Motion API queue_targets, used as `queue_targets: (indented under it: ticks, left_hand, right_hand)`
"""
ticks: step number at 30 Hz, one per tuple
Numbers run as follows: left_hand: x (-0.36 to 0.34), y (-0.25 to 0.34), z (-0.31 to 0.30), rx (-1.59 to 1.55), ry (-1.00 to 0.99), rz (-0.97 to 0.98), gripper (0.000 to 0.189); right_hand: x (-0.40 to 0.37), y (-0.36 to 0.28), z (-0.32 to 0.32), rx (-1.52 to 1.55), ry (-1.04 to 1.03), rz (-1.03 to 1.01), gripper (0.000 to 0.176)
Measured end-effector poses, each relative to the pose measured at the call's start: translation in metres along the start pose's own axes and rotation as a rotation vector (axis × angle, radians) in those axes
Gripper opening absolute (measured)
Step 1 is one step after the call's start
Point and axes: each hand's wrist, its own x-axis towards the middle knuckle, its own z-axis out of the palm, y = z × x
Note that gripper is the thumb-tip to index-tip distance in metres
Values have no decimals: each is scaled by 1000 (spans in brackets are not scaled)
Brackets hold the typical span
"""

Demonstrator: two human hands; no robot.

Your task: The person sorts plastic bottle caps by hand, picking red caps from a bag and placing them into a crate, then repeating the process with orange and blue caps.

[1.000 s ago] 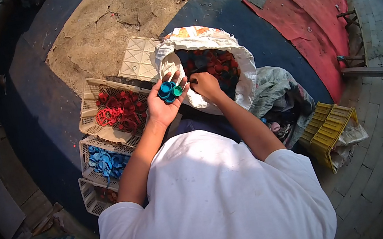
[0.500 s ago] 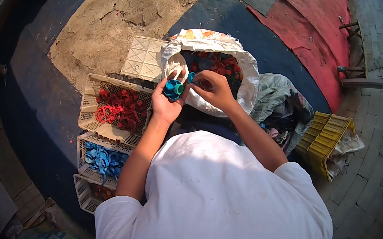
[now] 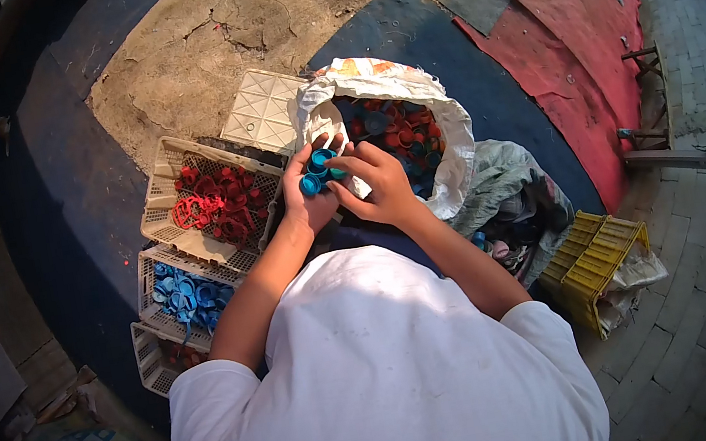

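My left hand (image 3: 305, 209) is cupped palm up, its fingers curled around several blue and teal plastic caps (image 3: 311, 185). Against them my right hand (image 3: 384, 186) has its thumb and forefinger closed around a green plastic cap (image 3: 337, 173), partly hidden by the fingers. Both hands are over the near left rim of a white woven sack (image 3: 455, 126). Inside the sack lie many red, orange and dark bluish caps (image 3: 402, 131).
On the left are a pale crate (image 3: 157, 216) of red plastic pieces (image 3: 225, 202), a crate of blue pieces (image 3: 189, 294) and another crate (image 3: 149, 357). A grey-green sack (image 3: 503, 174) and a yellow crate (image 3: 595, 261) stand to the right.
My right hand has moved left and slightly down from the sack opening to the caps in my left hand. The blue cap it pinched now appears to be among them.
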Motion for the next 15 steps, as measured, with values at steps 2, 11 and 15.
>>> queue_targets:
  ticks: [2, 11, 15]
  left_hand:
    - [0, -2, 9, 36, 45, 47, 34]
    - [25, -35, 62, 567, -93, 316, 52]
    - [45, -37, 72, 547, -52, 404, 51]
  right_hand:
    - [-3, 11, 7, 27, 230, 86, 38]
    - [32, 11, 32, 1298, 674, 705, 60]
    - [44, 4, 19, 1324, 761, 772, 58]
